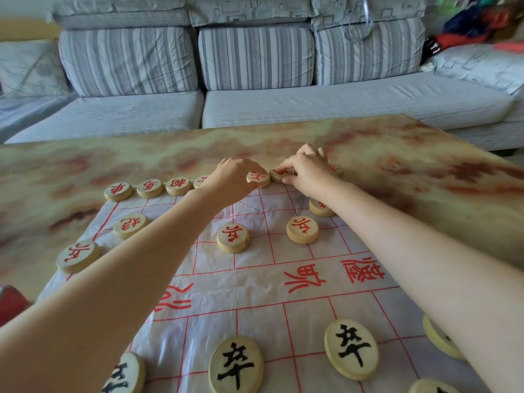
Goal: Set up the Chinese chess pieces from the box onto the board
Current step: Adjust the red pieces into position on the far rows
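A thin plastic board (pixel 283 279) with red grid lines lies on the table. Round wooden pieces with red characters line its far edge, among them one at the far left (pixel 118 191). My left hand (pixel 235 177) reaches to that far row and its fingers curl on a red piece (pixel 258 178). My right hand (pixel 307 168) is right beside it, pinching another red piece (pixel 280 174) in the same row. Red soldier pieces (pixel 233 237) (pixel 302 229) stand nearer. Black-character pieces (pixel 236 364) (pixel 351 348) sit close to me.
The marbled table (pixel 411 171) extends past the board on all sides. A grey striped sofa (pixel 255 103) stands just behind its far edge. A red object (pixel 11 303) shows at the left edge, its nature unclear. Both forearms cross over the board.
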{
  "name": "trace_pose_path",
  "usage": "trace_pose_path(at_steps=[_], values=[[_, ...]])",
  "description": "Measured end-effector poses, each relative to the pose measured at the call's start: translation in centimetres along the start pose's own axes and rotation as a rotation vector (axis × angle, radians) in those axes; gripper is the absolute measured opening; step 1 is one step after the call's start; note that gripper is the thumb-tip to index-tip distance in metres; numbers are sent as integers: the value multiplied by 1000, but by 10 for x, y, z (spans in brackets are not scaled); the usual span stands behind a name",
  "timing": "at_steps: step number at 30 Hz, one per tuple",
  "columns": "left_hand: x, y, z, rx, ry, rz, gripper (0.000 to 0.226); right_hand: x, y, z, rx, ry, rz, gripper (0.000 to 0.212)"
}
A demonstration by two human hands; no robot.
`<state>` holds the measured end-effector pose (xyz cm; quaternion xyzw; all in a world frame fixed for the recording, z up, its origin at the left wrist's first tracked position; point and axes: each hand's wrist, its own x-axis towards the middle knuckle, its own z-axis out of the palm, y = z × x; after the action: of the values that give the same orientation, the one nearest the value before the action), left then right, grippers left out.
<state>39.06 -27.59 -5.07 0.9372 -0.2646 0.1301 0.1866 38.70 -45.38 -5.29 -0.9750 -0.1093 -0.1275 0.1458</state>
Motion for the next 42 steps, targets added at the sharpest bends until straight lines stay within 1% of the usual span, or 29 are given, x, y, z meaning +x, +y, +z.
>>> trace_pose_path(at_steps=[3,8,11,13,16,19,21,24,25,27,28,30,32,35,38,40,42], values=[[-1,-1,0,-22,19,-13,26,-1,-3,0,-11,50,-37,25],[0,-1,3,-20,69,-34,26,-1,-5,0,-25,53,-25,27],[1,-2,6,-45,79,-57,28,-2,-5,1,-30,65,-26,25],[2,-3,8,-58,134,-101,34,-3,-5,2,-32,71,-23,24],[6,-2,13,91,168,-187,54,-2,-6,2,-27,66,-14,23],[8,0,17,219,139,-237,61,-2,-7,1,-25,57,-18,24],[8,1,17,218,108,-272,58,-2,-7,0,-22,57,-21,25],[10,3,15,148,37,-284,42,-2,-6,0,-22,50,-18,26],[10,4,13,122,8,-276,41,-2,-6,0,-28,43,-17,26],[11,6,9,64,-45,-273,56,-2,-5,0,-38,39,-17,26],[11,6,7,27,-45,-282,60,-2,-4,0,-39,41,-16,26],[10,8,5,-26,3,-302,52,-1,-4,2,-39,55,-15,23],[8,6,6,31,48,-307,47,-1,-4,3,-41,61,-12,23],[5,4,11,103,84,-295,62,-2,-5,4,-39,66,-7,23],[5,4,14,106,111,-318,66,-2,-5,4,-23,68,-11,23],[7,5,14,78,98,-346,61,-2,-5,4,-21,72,-17,23],[8,5,14,59,81,-348,49,-2,-5,5,-26,74,-16,23]])
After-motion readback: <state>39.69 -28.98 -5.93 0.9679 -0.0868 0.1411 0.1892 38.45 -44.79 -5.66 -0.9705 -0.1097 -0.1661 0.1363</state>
